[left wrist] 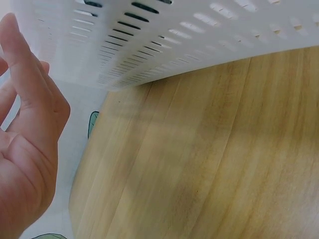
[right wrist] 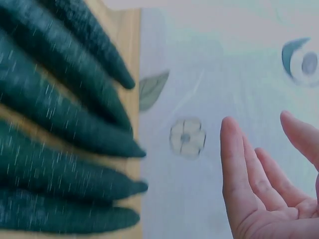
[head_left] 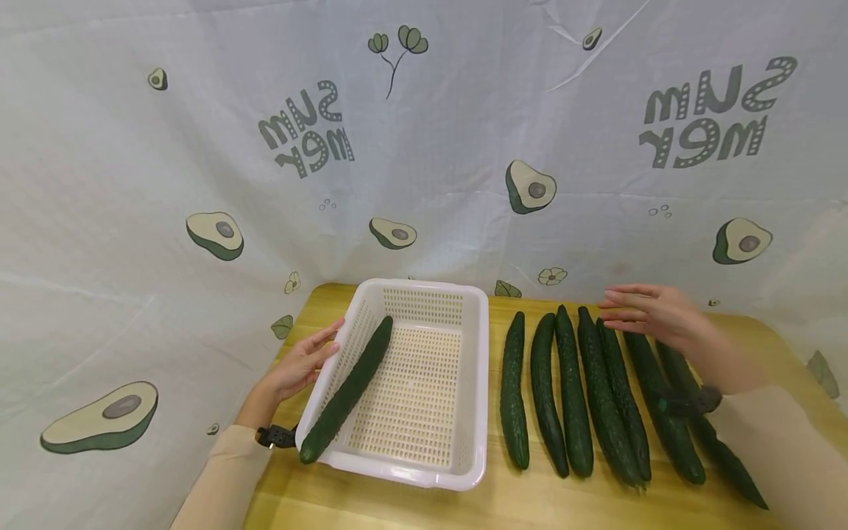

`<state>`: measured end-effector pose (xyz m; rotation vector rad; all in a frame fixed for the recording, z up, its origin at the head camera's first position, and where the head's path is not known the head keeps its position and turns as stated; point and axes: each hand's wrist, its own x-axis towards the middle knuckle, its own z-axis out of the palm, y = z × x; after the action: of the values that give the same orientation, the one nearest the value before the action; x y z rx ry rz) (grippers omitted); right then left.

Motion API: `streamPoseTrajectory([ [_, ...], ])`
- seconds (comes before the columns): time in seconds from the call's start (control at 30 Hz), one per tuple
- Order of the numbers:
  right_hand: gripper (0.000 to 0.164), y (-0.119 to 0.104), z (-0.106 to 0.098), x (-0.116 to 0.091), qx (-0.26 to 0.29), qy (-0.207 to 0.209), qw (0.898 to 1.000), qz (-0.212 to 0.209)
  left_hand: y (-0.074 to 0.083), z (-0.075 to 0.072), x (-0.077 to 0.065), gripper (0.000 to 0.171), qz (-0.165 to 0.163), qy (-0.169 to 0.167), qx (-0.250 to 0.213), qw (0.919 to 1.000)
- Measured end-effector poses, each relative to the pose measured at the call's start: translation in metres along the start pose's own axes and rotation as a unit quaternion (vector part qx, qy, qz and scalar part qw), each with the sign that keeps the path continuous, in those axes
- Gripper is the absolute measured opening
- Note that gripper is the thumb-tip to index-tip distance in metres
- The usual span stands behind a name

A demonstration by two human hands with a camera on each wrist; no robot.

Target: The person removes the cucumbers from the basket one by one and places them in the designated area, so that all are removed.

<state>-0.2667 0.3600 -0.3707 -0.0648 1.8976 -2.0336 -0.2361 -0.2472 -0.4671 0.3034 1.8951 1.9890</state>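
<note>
My left hand rests its fingertips against the left rim of a white plastic basket with slotted walls and floor. From the left wrist view, that hand stands beside the basket's outer wall, fingers fairly straight. One long dark green cucumber leans slantwise along the basket's left side, its near end over the front left corner. My right hand, holding nothing, hovers with fingers extended above the far ends of several cucumbers in a row. The right wrist view shows its thumb and fingers spread apart.
The basket and row of cucumbers share a wooden table. Behind it hangs a pale curtain printed with avocados and lettering, close to the table's back edge. The cucumber farthest left lies just right of the basket.
</note>
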Motion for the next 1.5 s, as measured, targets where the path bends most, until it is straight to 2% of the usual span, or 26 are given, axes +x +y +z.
streamPoseTrajectory([
  [0.27, 0.015, -0.006, 0.039, 0.019, -0.022, -0.026, 0.999, -0.018, 0.001, 0.0, 0.0, 0.058, -0.003, 0.002, 0.004, 1.0],
  [0.5, 0.057, -0.008, 0.074, 0.036, -0.044, -0.032, 0.998, -0.013, 0.0, 0.0, 0.0, 0.058, -0.004, 0.003, 0.006, 1.0],
  [0.6, 0.063, -0.007, 0.089, 0.043, -0.044, -0.045, 0.998, -0.013, 0.0, 0.0, 0.0, 0.058, -0.001, 0.002, 0.007, 1.0],
  [0.83, 0.054, -0.001, 0.125, 0.062, -0.035, -0.065, 0.997, -0.009, 0.001, 0.0, -0.001, 0.059, 0.002, 0.0, -0.001, 1.0],
  [1.03, 0.056, 0.006, 0.153, 0.073, -0.041, -0.084, 0.996, -0.006, 0.0, 0.0, 0.0, 0.059, 0.002, 0.003, 0.0, 1.0],
  [1.5, 0.051, 0.013, 0.215, 0.096, -0.051, -0.094, 0.994, 0.023, -0.001, -0.002, 0.001, 0.059, 0.007, -0.003, 0.007, 0.9999],
])
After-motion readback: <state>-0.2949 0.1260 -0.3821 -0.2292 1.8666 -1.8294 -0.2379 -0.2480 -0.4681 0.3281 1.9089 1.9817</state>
